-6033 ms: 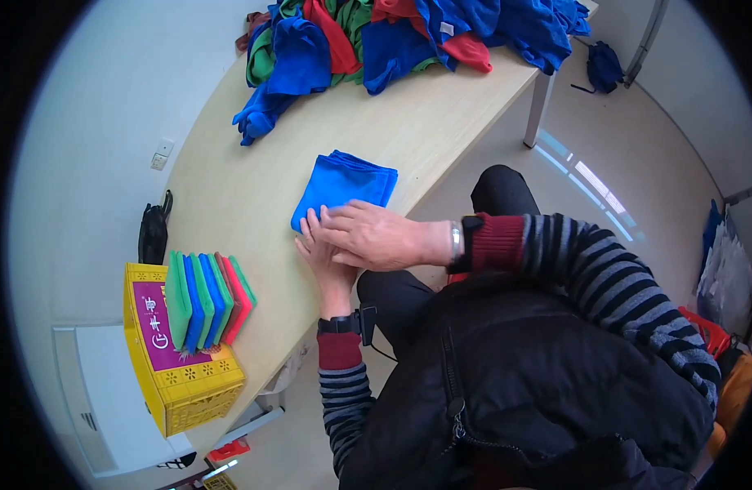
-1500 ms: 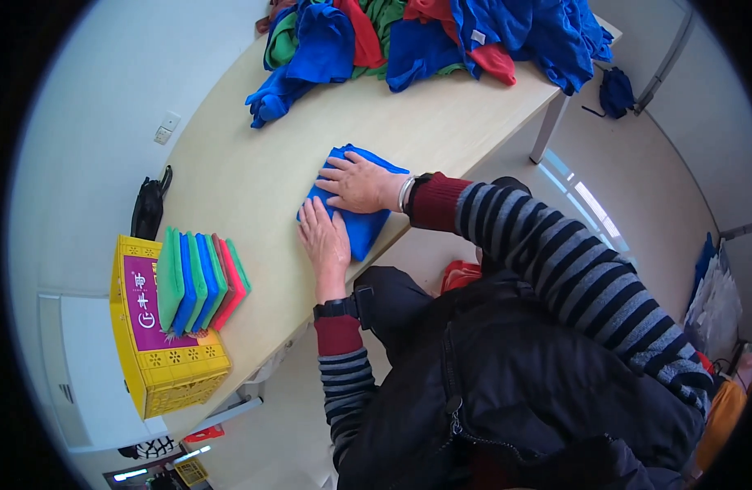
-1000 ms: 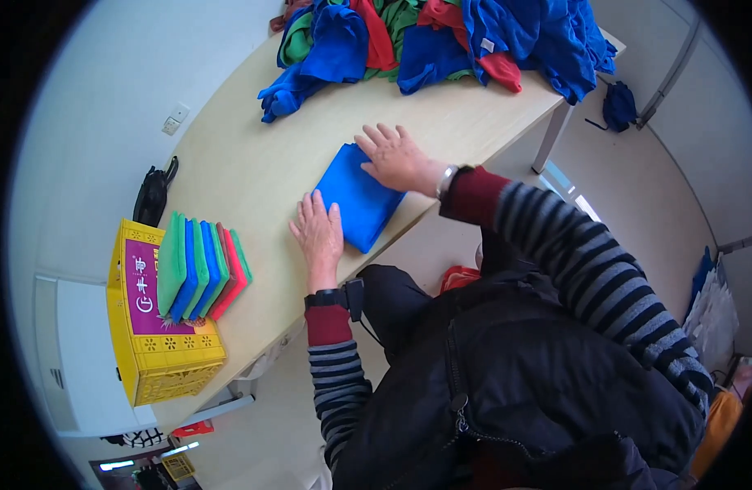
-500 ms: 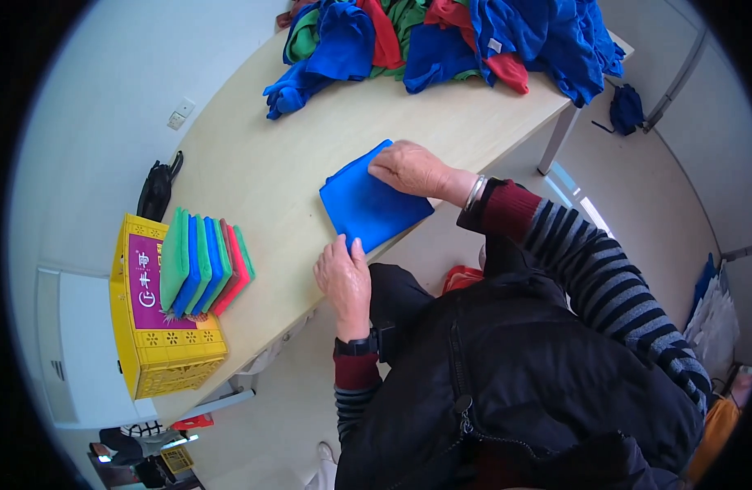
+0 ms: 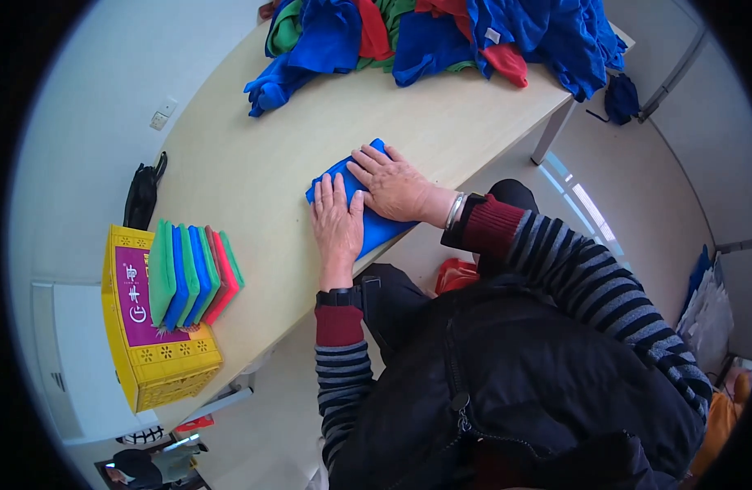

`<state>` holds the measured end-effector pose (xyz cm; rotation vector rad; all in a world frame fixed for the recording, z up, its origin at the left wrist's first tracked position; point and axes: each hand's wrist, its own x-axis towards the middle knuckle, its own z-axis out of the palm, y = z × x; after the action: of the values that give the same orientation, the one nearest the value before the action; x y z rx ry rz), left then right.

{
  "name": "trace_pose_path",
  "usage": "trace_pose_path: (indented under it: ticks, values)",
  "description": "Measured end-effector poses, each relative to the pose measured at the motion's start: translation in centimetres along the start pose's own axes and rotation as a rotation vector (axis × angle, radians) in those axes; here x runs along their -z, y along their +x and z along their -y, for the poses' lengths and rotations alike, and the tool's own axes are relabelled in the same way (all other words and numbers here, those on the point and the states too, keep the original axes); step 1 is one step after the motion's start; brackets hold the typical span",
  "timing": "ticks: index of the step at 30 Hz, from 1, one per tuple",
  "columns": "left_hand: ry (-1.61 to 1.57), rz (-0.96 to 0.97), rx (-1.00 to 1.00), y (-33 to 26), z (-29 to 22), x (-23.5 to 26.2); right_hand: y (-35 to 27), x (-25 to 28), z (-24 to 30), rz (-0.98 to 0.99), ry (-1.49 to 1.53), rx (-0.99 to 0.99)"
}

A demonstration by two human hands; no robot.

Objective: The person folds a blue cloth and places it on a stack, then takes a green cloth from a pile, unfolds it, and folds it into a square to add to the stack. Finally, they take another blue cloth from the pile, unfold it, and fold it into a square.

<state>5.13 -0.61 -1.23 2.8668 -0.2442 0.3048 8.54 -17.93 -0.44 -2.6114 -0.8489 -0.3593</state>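
A folded blue cloth lies flat at the near edge of the pale table. My left hand rests on its left part with the fingers stretched out. On the upper right part lies my right hand, palm down, its fingers spread and pointing up and left. The two hands are close together, thumbs almost meeting. Neither one grips the cloth; both press flat on its top. Much of the cloth's middle is hidden under them.
At the table's left end a yellow box carries a row of folded green, blue and red cloths. Behind it is a black pouch-like item. A loose heap of blue, red and green cloths covers the far side.
My left hand has moved up from the cloth's near corner onto its top. My right hand has opened from a pinch and flattened. The view has shifted slightly.
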Motion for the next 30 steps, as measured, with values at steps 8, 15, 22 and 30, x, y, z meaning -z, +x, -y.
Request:
trace_pose_path:
  ticks: [8,15,22,30]
  values:
    - [0.005,0.04,0.168,0.4,0.5,0.9,-0.4,0.1,0.3,0.014,0.048,-0.059]
    - [0.053,-0.003,0.246,-1.4,1.1,2.1,-0.7,-0.1,-0.1,-0.048,0.099,-0.174]
    - [0.318,-0.068,0.272,-3.6,0.4,3.9,-1.2,1.3,0.5,-0.067,0.05,-0.267]
    - [-0.009,0.026,-0.011,-1.0,-1.3,1.0,-1.4,-0.2,1.6,-0.015,-0.026,0.001]
